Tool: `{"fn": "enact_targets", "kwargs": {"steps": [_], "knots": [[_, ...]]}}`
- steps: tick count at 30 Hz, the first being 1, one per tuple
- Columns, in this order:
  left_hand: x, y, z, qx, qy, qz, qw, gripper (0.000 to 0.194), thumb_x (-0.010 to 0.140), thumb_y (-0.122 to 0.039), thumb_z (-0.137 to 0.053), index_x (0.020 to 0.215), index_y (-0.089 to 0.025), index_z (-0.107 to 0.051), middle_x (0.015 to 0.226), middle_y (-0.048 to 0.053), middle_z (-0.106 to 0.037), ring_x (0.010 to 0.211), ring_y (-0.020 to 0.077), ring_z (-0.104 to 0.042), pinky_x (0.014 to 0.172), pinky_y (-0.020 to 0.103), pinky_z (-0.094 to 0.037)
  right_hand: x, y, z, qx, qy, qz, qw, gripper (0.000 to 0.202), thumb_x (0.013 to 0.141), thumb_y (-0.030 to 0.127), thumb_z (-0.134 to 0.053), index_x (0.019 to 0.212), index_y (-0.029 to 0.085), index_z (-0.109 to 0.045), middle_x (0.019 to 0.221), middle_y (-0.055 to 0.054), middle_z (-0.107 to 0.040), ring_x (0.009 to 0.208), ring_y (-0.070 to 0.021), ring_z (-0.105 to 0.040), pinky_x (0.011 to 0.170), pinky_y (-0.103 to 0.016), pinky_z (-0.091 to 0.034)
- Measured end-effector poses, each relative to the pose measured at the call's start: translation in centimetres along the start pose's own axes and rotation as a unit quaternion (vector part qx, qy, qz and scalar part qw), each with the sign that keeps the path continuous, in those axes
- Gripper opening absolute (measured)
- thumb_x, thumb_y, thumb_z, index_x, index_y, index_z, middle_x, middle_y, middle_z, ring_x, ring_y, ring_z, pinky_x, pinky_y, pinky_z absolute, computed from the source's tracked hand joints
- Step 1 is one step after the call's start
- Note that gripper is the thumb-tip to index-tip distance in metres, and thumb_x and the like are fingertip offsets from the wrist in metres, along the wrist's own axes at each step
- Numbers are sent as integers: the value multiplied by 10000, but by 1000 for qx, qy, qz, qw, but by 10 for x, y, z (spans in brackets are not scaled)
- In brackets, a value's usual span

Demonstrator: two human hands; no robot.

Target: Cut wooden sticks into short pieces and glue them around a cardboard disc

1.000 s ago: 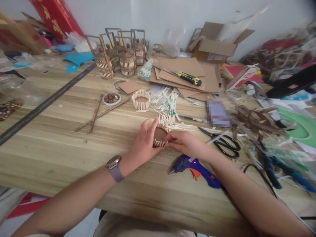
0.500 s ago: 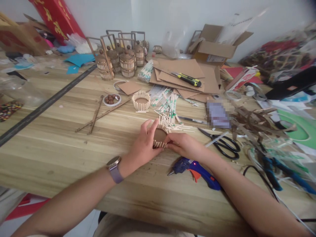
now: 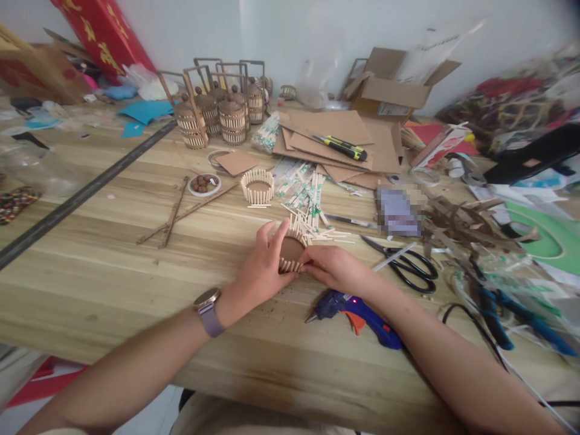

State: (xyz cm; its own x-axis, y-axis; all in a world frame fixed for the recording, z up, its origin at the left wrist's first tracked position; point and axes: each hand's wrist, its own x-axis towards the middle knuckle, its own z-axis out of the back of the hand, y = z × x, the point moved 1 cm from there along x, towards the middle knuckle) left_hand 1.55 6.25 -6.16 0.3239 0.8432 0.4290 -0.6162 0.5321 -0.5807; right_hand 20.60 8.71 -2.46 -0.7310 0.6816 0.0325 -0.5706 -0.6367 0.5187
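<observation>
Between my hands is a small round basket (image 3: 292, 246) with a brown disc base and short pale sticks standing round its rim. My left hand (image 3: 260, 263) curves round its left side, thumb at the near edge and fingers at the far edge. The fingers of my right hand (image 3: 333, 266) are pinched at the near right rim; whether a stick is between them is hidden. Loose wooden sticks (image 3: 310, 226) lie just behind the basket. A blue glue gun (image 3: 357, 311) with a lit red light rests under my right forearm. A similar stick-walled basket (image 3: 258, 187) stands farther back.
Black-handled scissors (image 3: 408, 266) and blue-handled pliers (image 3: 498, 308) lie to the right. Behind are cardboard sheets (image 3: 326, 133) with a utility knife (image 3: 342, 147), finished lidded baskets (image 3: 233, 118), and a dish of brown beads (image 3: 205, 185). A dark metal bar (image 3: 90, 193) crosses the left side.
Both hands keep their places on the basket, with hardly any finger movement. The whole view has shifted very slightly.
</observation>
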Motion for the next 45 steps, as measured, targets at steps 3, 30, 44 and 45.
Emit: {"fn": "enact_targets", "kwargs": {"steps": [3, 30, 44, 45], "knots": [[0, 0, 0, 3, 2, 1, 1000, 1215, 672, -90, -813, 1524, -317, 22, 1439, 188, -248, 1396, 404, -317, 1077, 615, -392, 0, 0, -1, -2, 0, 1, 1000, 90, 897, 148, -545, 888, 186, -625, 819, -56, -706, 744, -176, -643, 659, -258, -460], [0, -2, -1, -11, -1, 3, 1000, 1221, 628, -167, -876, 1530, -268, -59, 1452, 205, -243, 1398, 405, -316, 1096, 607, -372, 0, 2, 1, 6, 12, -12, 1000, 93, 916, 171, -533, 902, 179, -624, 845, -65, -704, 757, -180, -643, 669, -264, -466], [1, -3, -5, 16, -14, -10, 1000, 1123, 706, -151, -791, 1520, -308, -34, 1486, 192, -203, 1414, 401, -281, 1085, 616, -363, 1, -1, -2, 2, 3, -3, 1000, 93, 915, 178, -542, 899, 192, -632, 842, -59, -700, 765, -188, -645, 684, -280, -484], [1, -3, -5, 19, -14, -12, 1000, 1109, 714, -158, -789, 1519, -301, -41, 1488, 196, -208, 1415, 402, -280, 1087, 617, -357, 0, -1, -2, -2, 3, 6, 1000, 101, 921, 182, -535, 897, 192, -633, 841, -61, -696, 769, -191, -642, 687, -285, -486]]}}
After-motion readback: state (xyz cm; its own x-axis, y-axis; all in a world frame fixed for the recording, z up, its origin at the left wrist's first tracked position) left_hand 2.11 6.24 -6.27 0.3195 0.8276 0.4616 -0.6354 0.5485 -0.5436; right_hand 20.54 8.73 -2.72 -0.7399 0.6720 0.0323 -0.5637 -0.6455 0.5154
